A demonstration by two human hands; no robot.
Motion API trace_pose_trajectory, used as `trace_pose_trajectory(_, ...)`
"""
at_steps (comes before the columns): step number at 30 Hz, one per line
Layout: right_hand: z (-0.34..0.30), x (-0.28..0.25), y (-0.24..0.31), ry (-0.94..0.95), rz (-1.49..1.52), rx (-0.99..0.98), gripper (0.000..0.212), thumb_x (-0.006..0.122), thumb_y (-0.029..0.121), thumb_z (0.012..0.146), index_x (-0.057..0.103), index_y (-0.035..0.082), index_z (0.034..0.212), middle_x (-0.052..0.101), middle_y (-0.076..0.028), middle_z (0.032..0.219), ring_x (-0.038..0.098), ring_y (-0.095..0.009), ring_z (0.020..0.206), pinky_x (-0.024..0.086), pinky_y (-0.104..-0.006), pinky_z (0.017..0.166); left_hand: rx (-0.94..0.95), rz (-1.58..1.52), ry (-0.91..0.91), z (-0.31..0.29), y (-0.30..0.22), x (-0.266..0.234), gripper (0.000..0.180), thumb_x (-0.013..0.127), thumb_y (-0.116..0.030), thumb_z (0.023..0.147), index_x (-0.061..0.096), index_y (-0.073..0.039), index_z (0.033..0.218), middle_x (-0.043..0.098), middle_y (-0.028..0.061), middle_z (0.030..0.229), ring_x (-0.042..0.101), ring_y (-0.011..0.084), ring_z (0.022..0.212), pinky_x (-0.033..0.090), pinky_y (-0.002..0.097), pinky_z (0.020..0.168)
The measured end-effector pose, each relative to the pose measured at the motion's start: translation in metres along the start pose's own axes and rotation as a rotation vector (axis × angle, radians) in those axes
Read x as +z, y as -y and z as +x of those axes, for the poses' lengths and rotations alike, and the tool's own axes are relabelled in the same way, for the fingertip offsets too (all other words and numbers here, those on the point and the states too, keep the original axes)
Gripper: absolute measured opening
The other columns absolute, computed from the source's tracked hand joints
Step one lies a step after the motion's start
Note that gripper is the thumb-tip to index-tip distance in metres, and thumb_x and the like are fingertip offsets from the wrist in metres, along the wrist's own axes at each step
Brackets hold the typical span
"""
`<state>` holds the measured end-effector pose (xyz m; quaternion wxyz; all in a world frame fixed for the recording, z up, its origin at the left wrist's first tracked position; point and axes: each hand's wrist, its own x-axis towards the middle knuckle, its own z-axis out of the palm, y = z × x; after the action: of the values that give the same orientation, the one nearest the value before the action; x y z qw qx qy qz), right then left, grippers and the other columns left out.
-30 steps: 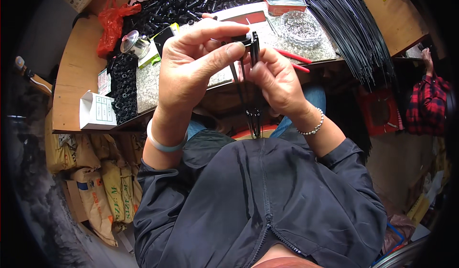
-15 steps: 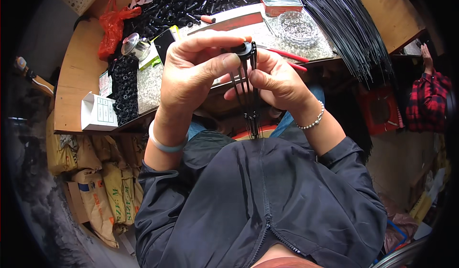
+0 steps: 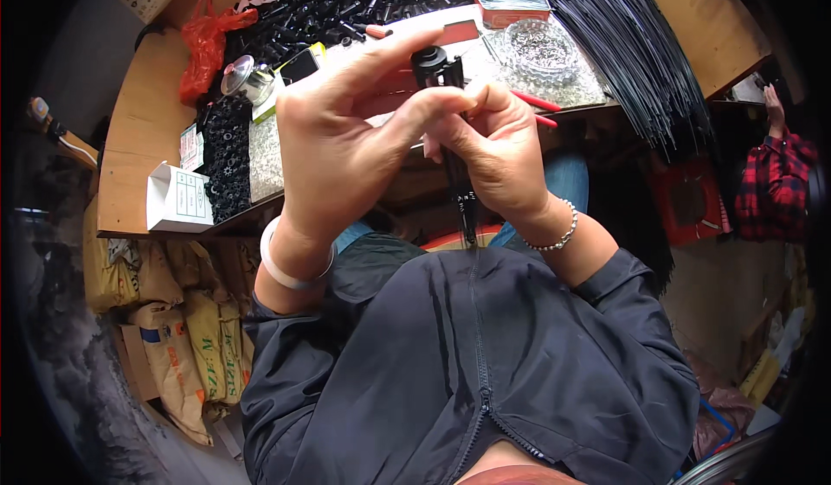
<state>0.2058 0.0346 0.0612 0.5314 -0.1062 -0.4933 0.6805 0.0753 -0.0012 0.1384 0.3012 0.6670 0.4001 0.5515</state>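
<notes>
A slim black umbrella frame [image 3: 430, 62] stands upright between my hands, its round hub on top and its thin ribs bunched together below, reaching down toward my jacket. My left hand [image 3: 333, 134] curls around the upper end: the thumb crosses in front just under the hub and the index finger stretches up beside it, slightly blurred. My right hand [image 3: 502, 151] pinches the ribs just below, its fingertips meeting the left thumb. Fingers hide the part where both hands meet. Red-handled pliers [image 3: 538, 102] lie on the table edge behind my right hand.
The table holds a heap of black tubular parts [image 3: 320, 9], a pile of black rings [image 3: 227, 182], a glass dish [image 3: 541, 50], a tin of thin rods [image 3: 511, 4], long black rods [image 3: 615, 43], a white box [image 3: 177, 199] and a red bag [image 3: 205, 48]. Another person's plaid sleeve [image 3: 775, 186] shows at right.
My left thumb has moved from the hub down and right, across the ribs; the index finger has lifted off the top. The ribs have drawn closer together and the hub shows more fully.
</notes>
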Motion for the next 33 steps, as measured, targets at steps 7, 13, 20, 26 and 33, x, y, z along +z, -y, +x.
trace_pose_trajectory(7, -0.006, 0.009, 0.001, -0.019, 0.117, 0.067, 0.011, 0.056, 0.011, 0.088, 0.049, 0.004, 0.087, 0.058, -0.005, 0.08, 0.058, -0.011, 0.069, 0.049, -0.0235, 0.067, 0.008, 0.154, -0.118, -0.005, -0.001, 0.003, 0.025, 0.067, -0.001, 0.075, 0.062, 0.003, 0.099, 0.067, 0.0088, 0.079, 0.065, 0.0115, 0.071, 0.05, 0.022, 0.061)
trace_pose_trajectory(13, -0.008, 0.001, -0.008, 0.032, 0.101, -0.037, 0.012, 0.055, 0.013, 0.089, 0.049, 0.003, 0.089, 0.058, -0.006, 0.081, 0.06, -0.012, 0.073, 0.051, -0.0253, 0.069, -0.022, 0.213, -0.004, -0.003, -0.002, 0.0, 0.028, 0.061, 0.004, 0.08, 0.056, 0.005, 0.108, 0.062, 0.0074, 0.094, 0.059, 0.0097, 0.084, 0.048, 0.0203, 0.072)
trace_pose_trajectory(20, -0.01, 0.009, -0.004, -0.017, 0.214, -0.024, 0.01, 0.058, 0.007, 0.086, 0.053, 0.0, 0.09, 0.062, -0.008, 0.083, 0.062, -0.012, 0.073, 0.051, -0.0211, 0.063, 0.127, 0.241, 0.078, -0.004, 0.005, -0.006, 0.026, 0.061, 0.005, 0.08, 0.056, 0.008, 0.105, 0.061, 0.0121, 0.097, 0.06, 0.0125, 0.085, 0.049, 0.0221, 0.073)
trace_pose_trajectory(26, -0.006, -0.003, -0.003, 0.248, 0.15, 0.227, 0.031, 0.046, 0.032, 0.093, 0.052, 0.003, 0.084, 0.058, -0.004, 0.071, 0.054, -0.006, 0.06, 0.044, -0.019, 0.055, 0.119, 0.175, 0.125, -0.002, 0.001, -0.007, 0.032, 0.053, 0.007, 0.083, 0.05, 0.01, 0.114, 0.057, 0.0161, 0.107, 0.058, 0.0137, 0.088, 0.046, 0.0242, 0.08)
trace_pose_trajectory(33, -0.003, 0.01, -0.02, 0.071, -0.402, -0.104, 0.043, 0.039, 0.04, 0.094, 0.052, 0.002, 0.078, 0.044, -0.003, 0.056, 0.043, -0.014, 0.051, 0.035, -0.0283, 0.049, 0.144, 0.082, 0.063, 0.008, 0.01, -0.003, 0.051, 0.058, 0.003, 0.082, 0.037, 0.007, 0.129, 0.058, 0.0125, 0.096, 0.058, 0.0177, 0.093, 0.045, 0.0308, 0.088)
